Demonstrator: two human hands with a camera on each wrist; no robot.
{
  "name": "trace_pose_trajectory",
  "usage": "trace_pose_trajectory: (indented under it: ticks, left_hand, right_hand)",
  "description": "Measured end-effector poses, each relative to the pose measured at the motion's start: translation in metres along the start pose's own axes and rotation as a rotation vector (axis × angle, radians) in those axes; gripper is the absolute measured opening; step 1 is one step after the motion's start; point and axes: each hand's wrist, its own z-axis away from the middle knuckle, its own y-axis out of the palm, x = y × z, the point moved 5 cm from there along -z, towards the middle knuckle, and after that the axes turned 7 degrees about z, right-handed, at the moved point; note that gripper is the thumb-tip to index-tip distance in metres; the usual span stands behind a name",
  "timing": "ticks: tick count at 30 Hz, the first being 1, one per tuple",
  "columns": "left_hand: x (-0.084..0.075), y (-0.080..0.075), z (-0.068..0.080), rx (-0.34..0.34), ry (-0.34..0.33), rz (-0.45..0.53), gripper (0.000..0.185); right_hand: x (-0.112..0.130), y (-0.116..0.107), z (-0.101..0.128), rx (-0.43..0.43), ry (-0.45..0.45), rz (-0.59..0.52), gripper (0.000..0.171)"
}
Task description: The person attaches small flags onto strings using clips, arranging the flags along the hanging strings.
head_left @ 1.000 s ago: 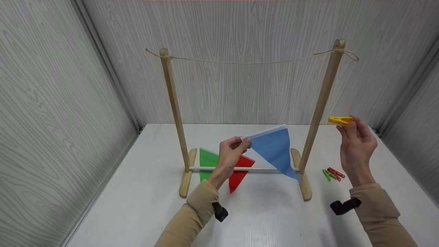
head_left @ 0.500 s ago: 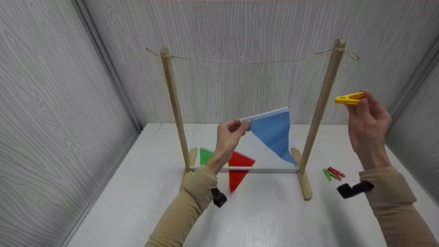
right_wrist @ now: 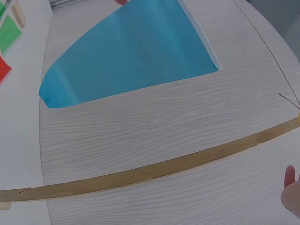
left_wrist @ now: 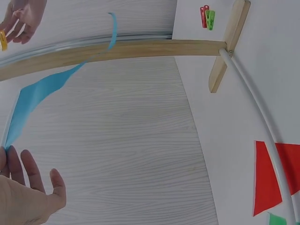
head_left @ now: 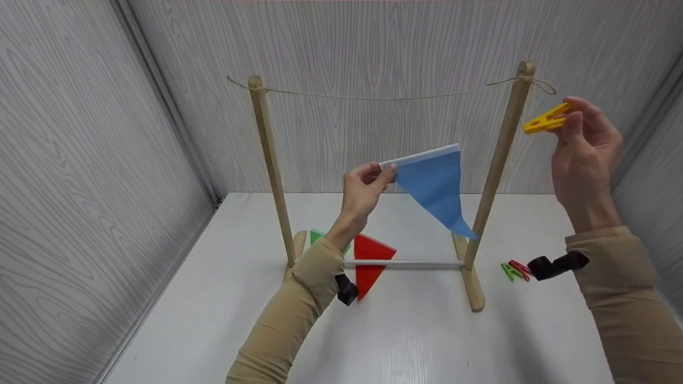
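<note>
My left hand [head_left: 363, 192] pinches a blue triangular pennant [head_left: 435, 184] by the left end of its white top edge, and the point hangs down to the right. In the left wrist view the pennant [left_wrist: 35, 101] appears nearly edge-on. To the right of the right post, my right hand [head_left: 587, 149] holds a yellow clothespin [head_left: 547, 120] by its handle ends, jaws facing left. A thin string [head_left: 381, 98] runs between the tops of two wooden posts, above the pennant and apart from it. In the right wrist view only a little of the right hand [right_wrist: 291, 192] shows.
The left post [head_left: 269, 154] and right post [head_left: 499, 165] stand on wooden feet joined by a white rod [head_left: 411, 263]. A red pennant [head_left: 371, 261] and a partly hidden green pennant [head_left: 316, 237] lie under the rod. Green [head_left: 510, 272] and red clothespins [head_left: 518, 268] lie at right.
Both hands have risen, the left with the blue pennant and the right with the yellow clothespin. The right hand has also shifted rightward, and the clothespin now tilts more.
</note>
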Motion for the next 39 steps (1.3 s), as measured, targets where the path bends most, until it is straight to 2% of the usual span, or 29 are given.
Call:
trace_pose_trajectory:
  ticks: [12,22,26,29,34,39]
  left_hand:
    - [-0.026,0.010,-0.016,0.035,0.095,-0.030,0.023]
    - [-0.043,0.020,-0.027,0.028,0.134,-0.030,0.024]
    - [-0.049,0.026,-0.032,0.010,0.155,-0.023,0.023]
    - [-0.053,0.029,-0.035,-0.012,0.162,-0.029,0.022]
    - [-0.056,0.035,-0.040,-0.026,0.168,-0.046,0.023]
    - [-0.060,0.037,-0.042,-0.044,0.190,-0.057,0.023]
  right_hand:
    - [0.015,0.032,-0.025,0.057,-0.077,0.262,0.018]
    - [0.015,0.058,-0.045,0.200,-0.152,0.516,0.028]
    - [0.012,0.068,-0.053,0.241,-0.167,0.618,0.026]
    - [0.011,0.076,-0.058,0.262,-0.199,0.763,0.021]
    - [0.012,0.084,-0.065,0.231,-0.234,1.019,0.010]
    - [0.011,0.089,-0.069,0.246,-0.240,1.142,0.001]
